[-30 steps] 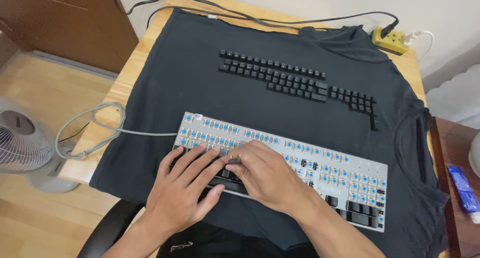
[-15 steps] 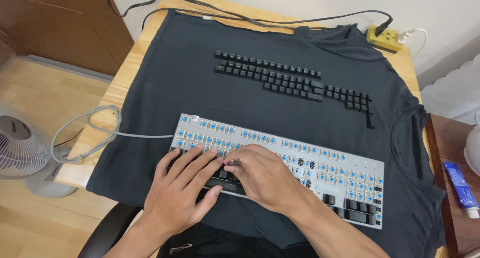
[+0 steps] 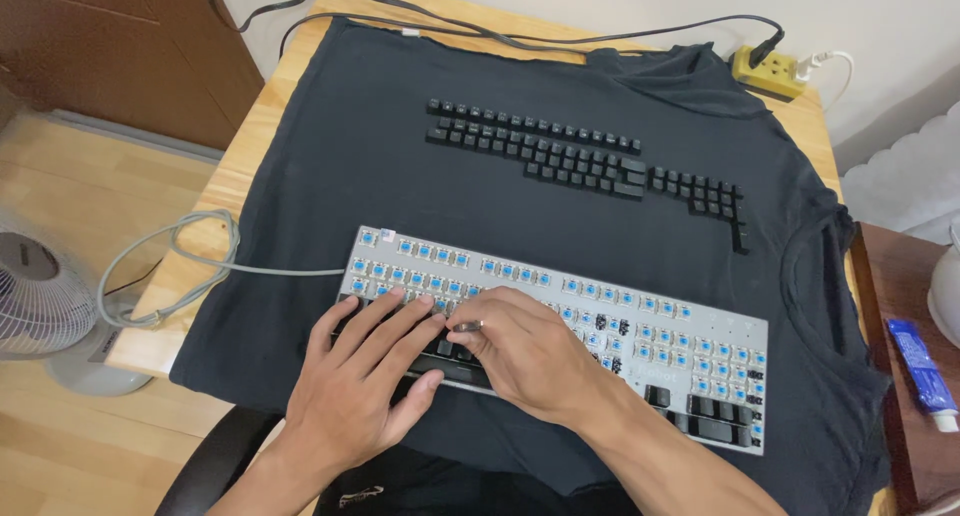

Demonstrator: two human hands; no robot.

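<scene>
A silver keyboard [image 3: 640, 321] lies on a black shirt [image 3: 350, 156]. Most of its caps are off, showing blue switches, and some black keys remain along its near edge. My left hand [image 3: 365, 386] rests flat with fingers spread on the keyboard's near left corner. My right hand [image 3: 530, 356] is beside it over the bottom rows, fingers pinched on a small metal tool [image 3: 468, 326] at the keys. The removed black keycaps [image 3: 540, 151] are laid out in keyboard order farther back on the shirt.
The shirt covers a wooden table [image 3: 240, 166]. The keyboard's grey cable [image 3: 190, 246] loops off the left edge. A yellow power strip [image 3: 770, 68] sits at the back right, a white fan [image 3: 40, 306] stands on the floor at left, and a blue tube [image 3: 920, 371] lies on a side stand.
Both hands stay at the same spot on the keyboard's near left. Only the view drifts slightly.
</scene>
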